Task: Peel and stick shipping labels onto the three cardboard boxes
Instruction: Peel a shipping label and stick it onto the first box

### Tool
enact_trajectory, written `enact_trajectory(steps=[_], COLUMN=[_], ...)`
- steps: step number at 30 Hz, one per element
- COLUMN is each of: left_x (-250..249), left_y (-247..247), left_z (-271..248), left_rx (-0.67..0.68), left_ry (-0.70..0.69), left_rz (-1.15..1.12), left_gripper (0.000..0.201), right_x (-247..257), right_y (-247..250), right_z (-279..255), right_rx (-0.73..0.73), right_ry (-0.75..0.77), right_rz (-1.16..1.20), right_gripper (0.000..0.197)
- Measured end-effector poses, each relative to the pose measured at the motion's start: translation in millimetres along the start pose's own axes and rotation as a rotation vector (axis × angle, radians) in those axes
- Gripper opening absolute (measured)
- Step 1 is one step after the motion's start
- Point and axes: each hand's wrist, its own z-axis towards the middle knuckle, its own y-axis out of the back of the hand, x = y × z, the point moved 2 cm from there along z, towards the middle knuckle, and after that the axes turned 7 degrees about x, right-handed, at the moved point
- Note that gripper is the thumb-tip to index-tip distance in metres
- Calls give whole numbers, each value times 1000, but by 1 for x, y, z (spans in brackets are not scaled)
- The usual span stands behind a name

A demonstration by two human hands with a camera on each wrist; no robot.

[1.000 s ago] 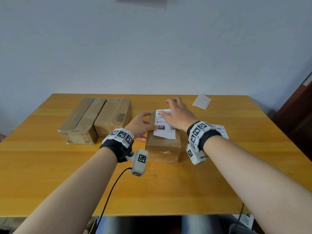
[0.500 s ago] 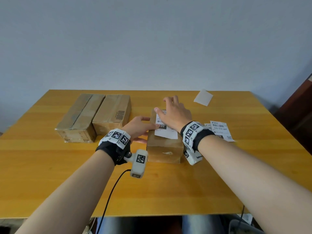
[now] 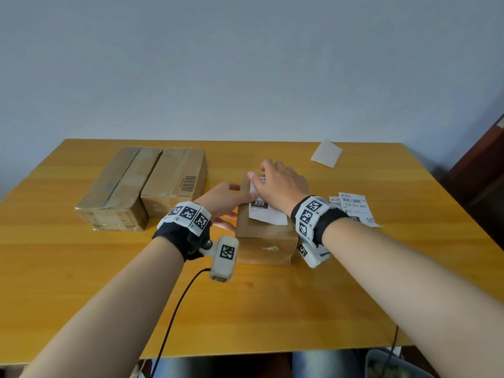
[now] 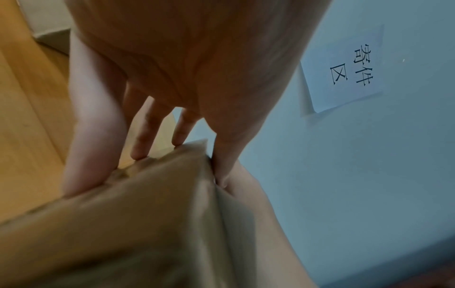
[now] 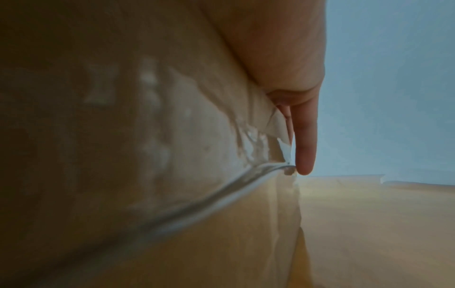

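The right hand (image 3: 281,186) lies flat on the top of the small cardboard box (image 3: 266,241), and its straight fingers press the white shipping label (image 3: 266,214) down on the cardboard. The printed number 220 shows on the label just beside the wrist of this hand. In the right wrist view one straight finger (image 5: 305,144) lies along the top edge of the box, with a thin white label edge under it.

The left hand (image 3: 226,199) holds the same box from its left side. Its grip is around the box: the thumb lies on the top edge, and the fingers (image 4: 145,132) press against the side wall. The box stands on the wooden surface (image 3: 272,309).

To the left of the left hand, two larger cardboard boxes (image 3: 141,186) stand side by side, touching each other; no labels show on their tops. Just to the right of the right wrist, more printed labels (image 3: 354,207) lie flat. Beyond the right hand, well apart, lies a blank white sheet (image 3: 326,154). On the wall hangs a paper sign (image 4: 349,66).
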Motion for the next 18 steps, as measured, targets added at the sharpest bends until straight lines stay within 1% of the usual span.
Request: enact_trajectory(steps=[5, 11, 16, 18], left_x=[4, 8, 9, 10], left_y=[-1, 0, 2, 2], left_z=[0, 2, 4, 5], left_rx=[-20, -12, -12, -13], left_ry=[-17, -24, -9, -11], left_rz=[-31, -73, -73, -75], left_gripper=[73, 67, 63, 63], right_x=[-2, -5, -7, -8], right_y=[-1, 0, 2, 2], right_z=[9, 17, 23, 27], right_rx=[14, 9, 5, 0], right_ry=[-17, -50, -61, -60], right_rz=[-56, -100, -101, -104], right_gripper=[62, 62, 55, 56])
